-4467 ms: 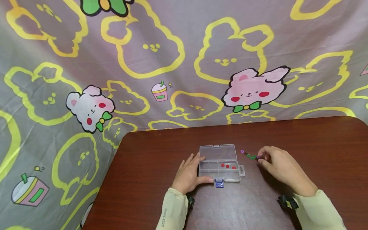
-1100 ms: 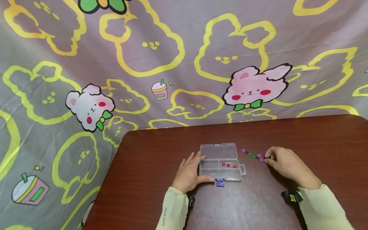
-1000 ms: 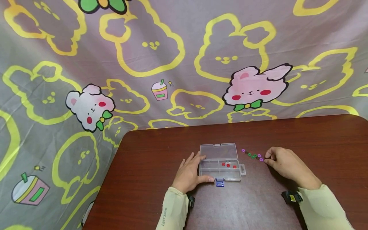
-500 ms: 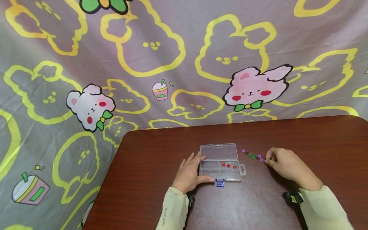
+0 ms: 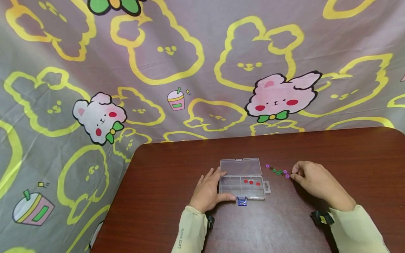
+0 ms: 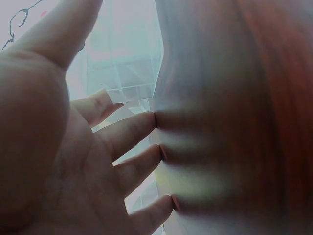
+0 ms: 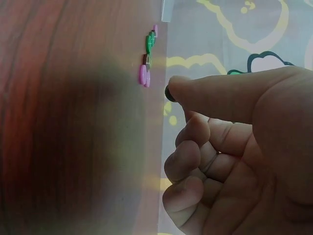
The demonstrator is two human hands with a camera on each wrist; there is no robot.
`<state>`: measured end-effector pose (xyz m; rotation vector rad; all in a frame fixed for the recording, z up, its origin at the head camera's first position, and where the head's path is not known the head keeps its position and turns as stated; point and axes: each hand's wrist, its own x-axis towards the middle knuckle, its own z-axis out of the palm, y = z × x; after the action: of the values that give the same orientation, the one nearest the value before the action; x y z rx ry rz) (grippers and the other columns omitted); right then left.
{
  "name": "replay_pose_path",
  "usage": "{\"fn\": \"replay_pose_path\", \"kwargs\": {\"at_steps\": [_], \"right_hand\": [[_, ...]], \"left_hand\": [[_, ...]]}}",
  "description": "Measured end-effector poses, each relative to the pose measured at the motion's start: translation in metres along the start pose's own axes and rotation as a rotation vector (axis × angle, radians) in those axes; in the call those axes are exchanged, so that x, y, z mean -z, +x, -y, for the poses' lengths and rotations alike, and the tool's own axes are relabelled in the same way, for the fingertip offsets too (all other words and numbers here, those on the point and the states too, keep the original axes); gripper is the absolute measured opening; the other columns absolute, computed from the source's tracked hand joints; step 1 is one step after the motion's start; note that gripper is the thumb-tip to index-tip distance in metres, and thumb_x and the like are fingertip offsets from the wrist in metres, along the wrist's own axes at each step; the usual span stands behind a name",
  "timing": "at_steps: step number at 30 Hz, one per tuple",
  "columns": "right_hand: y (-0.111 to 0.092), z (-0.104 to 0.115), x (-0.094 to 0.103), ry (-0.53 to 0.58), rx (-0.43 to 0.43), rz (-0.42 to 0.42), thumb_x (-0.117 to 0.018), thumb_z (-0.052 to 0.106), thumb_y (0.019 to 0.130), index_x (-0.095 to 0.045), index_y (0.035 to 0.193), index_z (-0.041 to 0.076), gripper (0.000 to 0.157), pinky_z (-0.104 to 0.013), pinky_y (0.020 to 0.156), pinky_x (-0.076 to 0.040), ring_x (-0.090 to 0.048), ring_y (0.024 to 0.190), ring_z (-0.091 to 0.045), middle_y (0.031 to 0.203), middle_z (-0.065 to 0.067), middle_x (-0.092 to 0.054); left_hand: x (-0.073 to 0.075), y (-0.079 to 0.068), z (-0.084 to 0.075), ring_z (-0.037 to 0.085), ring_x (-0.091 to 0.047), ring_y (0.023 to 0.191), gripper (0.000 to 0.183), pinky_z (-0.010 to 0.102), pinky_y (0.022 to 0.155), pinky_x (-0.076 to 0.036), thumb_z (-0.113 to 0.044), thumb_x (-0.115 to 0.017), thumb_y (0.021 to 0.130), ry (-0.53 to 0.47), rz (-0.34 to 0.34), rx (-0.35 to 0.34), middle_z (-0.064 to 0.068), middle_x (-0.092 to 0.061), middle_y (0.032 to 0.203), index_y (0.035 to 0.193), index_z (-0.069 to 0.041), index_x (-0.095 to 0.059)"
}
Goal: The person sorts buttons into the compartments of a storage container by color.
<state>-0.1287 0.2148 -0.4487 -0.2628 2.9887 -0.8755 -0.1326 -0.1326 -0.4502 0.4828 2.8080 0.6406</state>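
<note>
A clear plastic compartment box (image 5: 252, 193) lies with its lid (image 5: 240, 166) folded back. Three red beads (image 5: 251, 182) sit in its back right compartment. My left hand (image 5: 205, 192) rests at the box's left end, thumb along the front edge and index finger by the lid hinge, fingers spread. In the left wrist view, several fingertips (image 6: 146, 119) touch the table. My right hand (image 5: 311, 178) pinches a small dark bead (image 7: 169, 94) between thumb and index finger. Just left of it, purple (image 5: 287, 176), green (image 5: 280, 172) and dark brown (image 5: 271, 168) ring-shaped beads lie in a loose line.
The box's blue latch (image 5: 242, 201) hangs out at the front, and a clear hanging tab (image 5: 267, 187) sticks out on the right. The brown wooden table (image 5: 171, 168) meets a patterned cloth (image 5: 202, 77) at its back and left edges.
Since the oldest frame my right hand has shifted slightly right, uncovering purple rings at the line's near end. Over the last second hardly anything has moved; the left hand has stayed on the box.
</note>
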Motion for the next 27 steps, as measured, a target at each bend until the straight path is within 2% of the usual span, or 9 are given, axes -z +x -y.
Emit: {"fn": "replay_pose_path", "kwargs": {"at_steps": [27], "right_hand": [[-0.002, 0.013, 0.002, -0.003, 0.026, -0.033, -0.073, 0.01, 0.089, -0.062, 0.085, 0.01, 0.011, -0.03, 0.054, -0.035, -0.044, 0.061, -0.013, 0.069, 0.003, -0.05]], "left_hand": [[-0.001, 0.0, 0.0, 0.025, -0.024, 0.151, 0.089, 0.054, 0.122, -0.019, -0.061, -0.077, 0.077, 0.009, 0.002, 0.007, 0.006, -0.033, 0.162, 0.151, -0.02, -0.048]]}}
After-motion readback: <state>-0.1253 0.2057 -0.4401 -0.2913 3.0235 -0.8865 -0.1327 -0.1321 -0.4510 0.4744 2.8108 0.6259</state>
